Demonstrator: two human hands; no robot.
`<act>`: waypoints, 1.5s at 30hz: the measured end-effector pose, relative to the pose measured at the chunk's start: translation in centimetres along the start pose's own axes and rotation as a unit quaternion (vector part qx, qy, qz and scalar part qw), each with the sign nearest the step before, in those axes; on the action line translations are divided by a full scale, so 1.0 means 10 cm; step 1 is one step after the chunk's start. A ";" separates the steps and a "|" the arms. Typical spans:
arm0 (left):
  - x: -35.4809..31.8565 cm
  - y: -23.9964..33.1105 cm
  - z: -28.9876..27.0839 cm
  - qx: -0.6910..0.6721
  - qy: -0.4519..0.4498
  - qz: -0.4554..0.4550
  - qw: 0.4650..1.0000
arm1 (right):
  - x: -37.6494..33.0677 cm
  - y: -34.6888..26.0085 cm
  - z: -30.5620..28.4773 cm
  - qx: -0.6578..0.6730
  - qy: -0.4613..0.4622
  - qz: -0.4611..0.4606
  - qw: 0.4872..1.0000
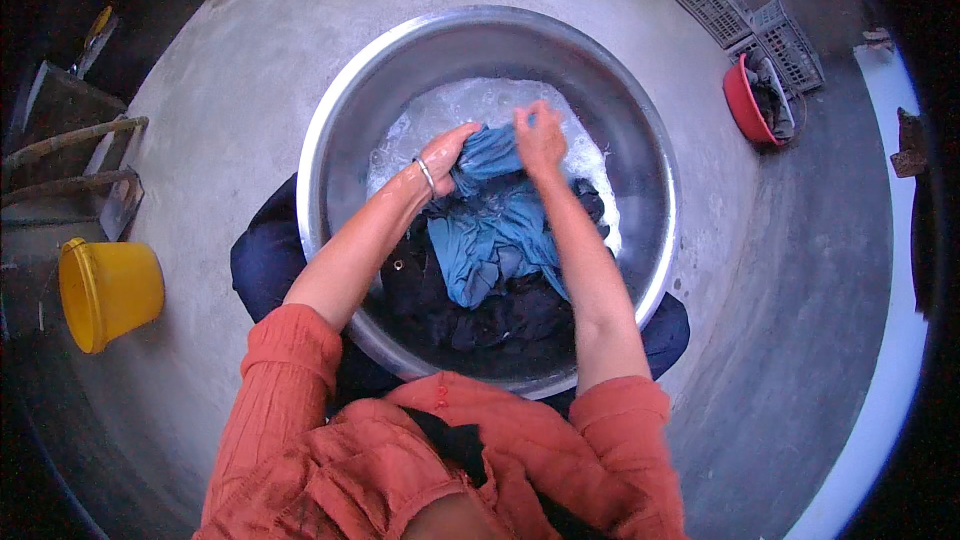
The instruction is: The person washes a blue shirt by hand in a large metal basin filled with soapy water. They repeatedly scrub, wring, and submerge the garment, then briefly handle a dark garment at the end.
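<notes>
A blue wet garment [497, 245] is bunched in a large metal basin [640, 180], its upper part lifted and stretched between my hands. My left hand [450, 153], wearing a silver bangle [425, 178], is closed round the left end of the lifted cloth. At its right end, my right hand [541, 143] is closed on the cloth with fingers curled, slightly blurred. Foamy water [440, 110] lies beyond and around the hands. Dark clothes [510, 325] lie soaked under and nearer than the blue garment.
The basin stands on a grey concrete floor [230, 110] between my knees. A yellow bucket [125, 285] is at the left, below a wooden-handled tool [75, 150]. At the far right are a red tub [745, 105] holding cloth and grey plastic crates [710, 0].
</notes>
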State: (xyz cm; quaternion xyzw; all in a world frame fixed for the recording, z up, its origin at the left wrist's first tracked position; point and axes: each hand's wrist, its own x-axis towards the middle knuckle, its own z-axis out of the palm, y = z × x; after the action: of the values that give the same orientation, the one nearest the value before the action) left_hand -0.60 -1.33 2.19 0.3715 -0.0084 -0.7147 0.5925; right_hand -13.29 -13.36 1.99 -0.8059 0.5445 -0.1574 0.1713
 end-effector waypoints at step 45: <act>-0.11 -0.01 0.07 0.019 0.152 0.051 0.987 | -0.61 -0.80 0.01 0.188 0.135 -0.176 0.957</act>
State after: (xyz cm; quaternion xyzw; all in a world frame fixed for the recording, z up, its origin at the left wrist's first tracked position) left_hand -1.07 -0.68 3.16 0.4865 0.0494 -0.6183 0.6153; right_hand -8.83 -4.91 5.04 -0.8133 0.3727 -0.3922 0.2140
